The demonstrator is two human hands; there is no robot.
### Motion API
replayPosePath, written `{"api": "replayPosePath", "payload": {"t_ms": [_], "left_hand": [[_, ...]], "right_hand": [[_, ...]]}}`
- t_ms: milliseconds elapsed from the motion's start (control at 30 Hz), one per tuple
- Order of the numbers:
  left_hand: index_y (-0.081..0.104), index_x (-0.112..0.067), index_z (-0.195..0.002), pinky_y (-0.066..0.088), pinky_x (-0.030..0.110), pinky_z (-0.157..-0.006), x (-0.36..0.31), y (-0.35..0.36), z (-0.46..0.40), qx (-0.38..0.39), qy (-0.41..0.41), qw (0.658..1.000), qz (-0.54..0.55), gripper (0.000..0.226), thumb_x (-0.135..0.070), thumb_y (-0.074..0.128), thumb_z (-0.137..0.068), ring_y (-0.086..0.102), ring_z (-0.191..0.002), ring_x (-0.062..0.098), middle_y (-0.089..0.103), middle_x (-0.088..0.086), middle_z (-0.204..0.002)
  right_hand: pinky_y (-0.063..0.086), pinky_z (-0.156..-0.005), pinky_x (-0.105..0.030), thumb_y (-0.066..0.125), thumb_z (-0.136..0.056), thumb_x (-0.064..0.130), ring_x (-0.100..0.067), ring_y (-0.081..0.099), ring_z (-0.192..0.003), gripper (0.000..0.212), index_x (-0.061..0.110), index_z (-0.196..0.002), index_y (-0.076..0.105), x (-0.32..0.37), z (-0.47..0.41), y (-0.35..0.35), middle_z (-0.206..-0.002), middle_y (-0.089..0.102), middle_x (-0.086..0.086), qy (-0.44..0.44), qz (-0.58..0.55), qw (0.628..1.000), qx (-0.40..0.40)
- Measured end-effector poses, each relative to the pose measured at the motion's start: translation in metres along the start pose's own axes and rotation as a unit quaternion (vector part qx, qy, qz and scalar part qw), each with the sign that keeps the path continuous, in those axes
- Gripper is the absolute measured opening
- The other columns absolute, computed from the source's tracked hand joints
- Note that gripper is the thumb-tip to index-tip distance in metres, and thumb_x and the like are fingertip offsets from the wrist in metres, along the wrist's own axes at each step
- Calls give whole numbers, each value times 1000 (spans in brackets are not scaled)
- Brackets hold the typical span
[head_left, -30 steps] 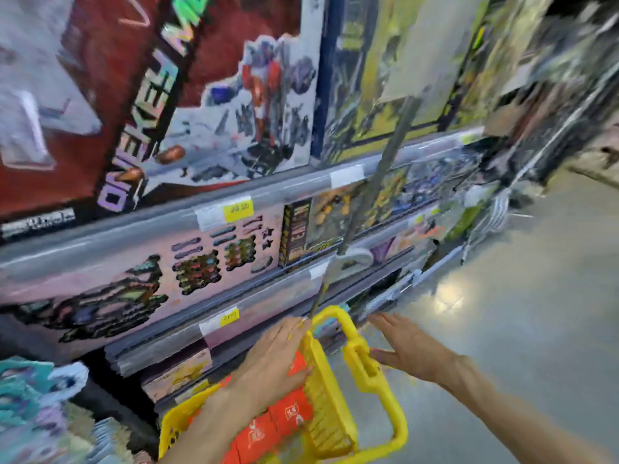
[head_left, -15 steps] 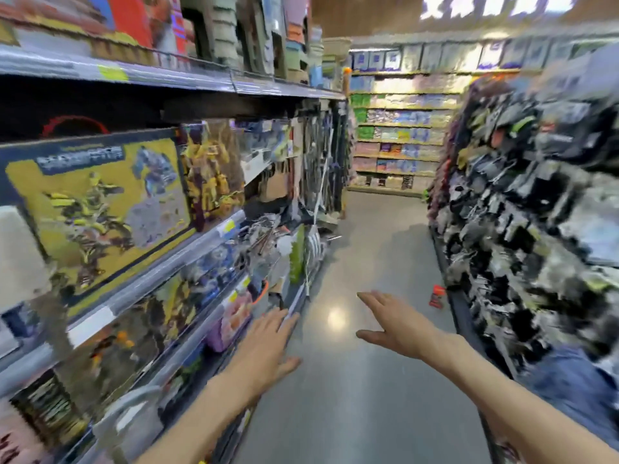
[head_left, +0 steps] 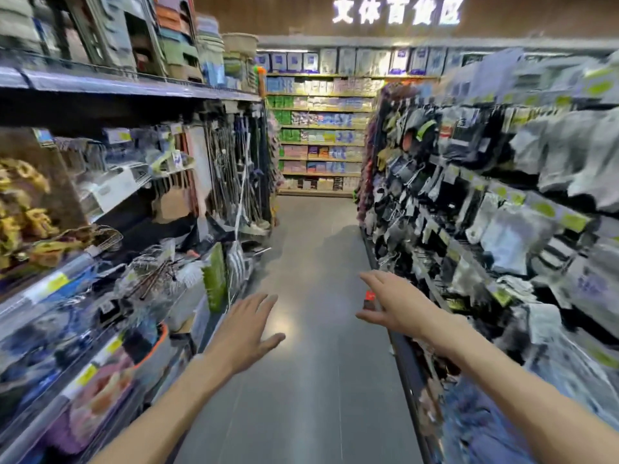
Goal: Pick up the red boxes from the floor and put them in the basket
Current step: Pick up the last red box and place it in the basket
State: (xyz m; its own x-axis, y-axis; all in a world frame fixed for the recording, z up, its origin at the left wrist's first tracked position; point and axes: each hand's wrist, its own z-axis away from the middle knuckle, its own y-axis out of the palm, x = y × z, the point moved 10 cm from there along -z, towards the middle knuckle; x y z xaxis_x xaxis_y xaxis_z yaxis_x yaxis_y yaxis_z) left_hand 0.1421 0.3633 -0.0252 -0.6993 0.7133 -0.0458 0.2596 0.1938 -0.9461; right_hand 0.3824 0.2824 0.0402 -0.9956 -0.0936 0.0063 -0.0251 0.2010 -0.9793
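Two shelving runs frame the aisle: left shelves (head_left: 110, 209) outboard of the left hand, right shelves (head_left: 502, 202) outboard of the right hand, both blurred by head motion. Floor (head_left: 311, 380) runs between and beyond the hands, grey and bare apart from one item. Back shelves (head_left: 321, 128) sit far ahead past both hands, with a lit sign above.

Both hands are extended forward, palms down, fingers spread, neither one gripping anything. Left hand (head_left: 246, 329) hovers over the floor close to the left shelf base. Right hand (head_left: 398, 308) reaches further out, near the foot of the right shelves. Likely held out empty because the person is heading for the next pickup, arms ready.

Red box (head_left: 369, 298): small, on the floor, seen just at the thumb side of the right hand, partly hidden by it; it lies beyond the hand, not touching as far as I can tell. Probably sits there as a scattered target by the right shelf base.

Basket not in view. Judgement: step is approach to the box; right hand is the closer one to take it.
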Motion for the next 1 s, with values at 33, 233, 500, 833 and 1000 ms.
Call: {"api": "replayPosePath", "payload": {"t_ms": [33,233,500,833,1000], "left_hand": [[37,-15,-147,31,40,-114,4,7,-20,2,1,1000,5,82,-69,40,-85,40,-136,29,43,9,-147],[37,-17,-147,29,41,-114,38,43,-155,-11,21,1000,2,79,-67,43,-86,37,-137,26,41,6,-149],[27,-19,-151,22,42,-119,111,93,-355,6,40,999,-7,84,-72,33,-87,29,-142,26,35,5,-154],[25,-18,-153,25,40,-118,151,168,-576,15,71,997,16,92,-77,29,-83,29,-143,23,33,4,-156],[23,-18,-153,23,36,-116,173,213,-701,21,83,996,16,93,-77,27,-81,27,-143,23,31,4,-157]], "right_hand": [[35,-113,-36,58,-89,62,-25,42,-137,87,11,-154,29,-15,-13,2,-150,44,-8,3,7,1000,-5],[33,-115,-35,61,-87,61,-23,40,-139,87,12,-152,32,-98,-106,33,-152,43,-6,26,6,1000,-12],[32,-115,-32,60,-89,61,-20,38,-140,88,14,-155,27,-205,-255,56,-154,40,-2,67,11,998,-7],[38,-110,-35,69,-85,56,-26,47,-132,87,12,-150,34,-338,-427,96,-144,51,-8,104,-2,994,-22],[35,-111,-33,69,-85,55,-23,43,-135,91,15,-154,26,-417,-525,127,-147,48,-6,108,-18,994,-22]]}}
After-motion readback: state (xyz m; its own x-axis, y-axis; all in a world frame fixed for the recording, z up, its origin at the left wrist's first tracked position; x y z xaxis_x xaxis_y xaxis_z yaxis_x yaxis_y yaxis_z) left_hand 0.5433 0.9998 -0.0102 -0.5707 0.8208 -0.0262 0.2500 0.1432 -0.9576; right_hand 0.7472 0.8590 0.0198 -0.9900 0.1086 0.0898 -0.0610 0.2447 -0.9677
